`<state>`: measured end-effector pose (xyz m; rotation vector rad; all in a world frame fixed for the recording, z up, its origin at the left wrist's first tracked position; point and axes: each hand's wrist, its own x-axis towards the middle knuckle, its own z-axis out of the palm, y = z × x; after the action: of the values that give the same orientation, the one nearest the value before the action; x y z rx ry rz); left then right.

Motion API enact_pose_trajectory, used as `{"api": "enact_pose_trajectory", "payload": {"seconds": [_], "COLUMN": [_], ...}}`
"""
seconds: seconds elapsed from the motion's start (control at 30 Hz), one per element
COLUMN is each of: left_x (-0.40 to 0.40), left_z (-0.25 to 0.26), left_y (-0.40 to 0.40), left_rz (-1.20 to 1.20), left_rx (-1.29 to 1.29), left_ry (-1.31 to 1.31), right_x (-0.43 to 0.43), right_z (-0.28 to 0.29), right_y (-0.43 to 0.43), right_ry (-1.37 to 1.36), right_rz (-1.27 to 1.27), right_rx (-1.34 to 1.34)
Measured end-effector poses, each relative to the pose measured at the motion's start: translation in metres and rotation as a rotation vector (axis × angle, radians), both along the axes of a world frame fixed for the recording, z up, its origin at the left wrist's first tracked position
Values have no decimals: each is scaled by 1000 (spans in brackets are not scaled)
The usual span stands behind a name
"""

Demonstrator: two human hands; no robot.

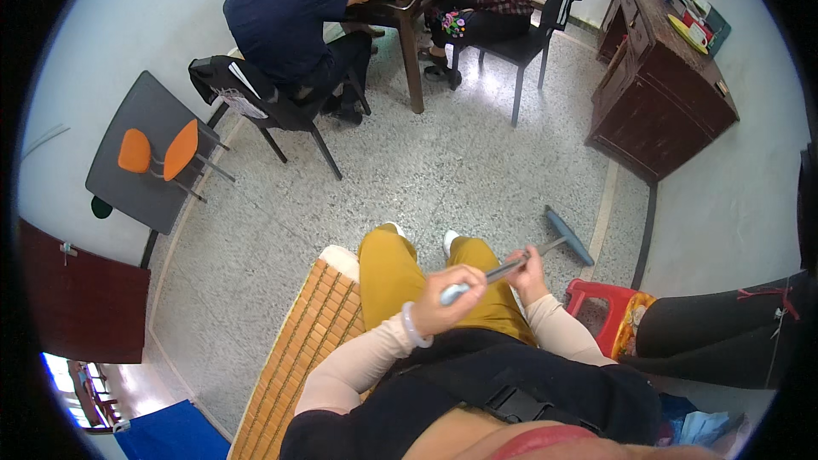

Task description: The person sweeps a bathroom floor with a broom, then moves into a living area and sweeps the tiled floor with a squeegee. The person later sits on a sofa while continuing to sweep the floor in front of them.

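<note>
My left hand (450, 299) is closed round the pale blue end of a long handle, with a pale bangle on the wrist. Farther along the grey metal handle (500, 272), my right hand (529, 275) grips it with bent fingers. The handle slants away to the right and joins a grey-blue, bar-shaped head (569, 237) at the floor, which looks like a broom or squeegee head. My legs in mustard trousers lie beneath the handle, beside a bamboo-slat mat (300, 326) on the left.
Two people sit at a table (402, 6) ahead, on black chairs (511, 45). A brown wooden desk (658, 96) stands at the right wall, a red plastic stool (604, 313) near my right arm. Orange chairs (181, 150) and a grey board (137, 185) are at the left wall.
</note>
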<state>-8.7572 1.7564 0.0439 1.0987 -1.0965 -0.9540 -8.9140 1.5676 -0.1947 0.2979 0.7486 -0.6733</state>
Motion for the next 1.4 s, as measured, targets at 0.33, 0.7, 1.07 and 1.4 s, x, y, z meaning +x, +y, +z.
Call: {"api": "enact_pose_trajectory", "payload": {"seconds": [0.33, 0.7, 1.07, 1.4], "left_x": [17, -27, 5, -19], "left_z": [-40, -22, -7, -48], "left_y": [7, 4, 54, 25], "left_rz": [26, -173, -4, -209], "left_rx": [238, -172, 23, -31], "left_ry": [122, -246, -159, -233], "right_x": [27, -33, 23, -11], "right_z": [-25, 23, 19, -6], "right_y": [5, -5, 54, 15], "right_ry": [218, 47, 156, 278], "right_rz": [-102, -175, 143, 55], "right_rx": [-6, 86, 162, 27]}}
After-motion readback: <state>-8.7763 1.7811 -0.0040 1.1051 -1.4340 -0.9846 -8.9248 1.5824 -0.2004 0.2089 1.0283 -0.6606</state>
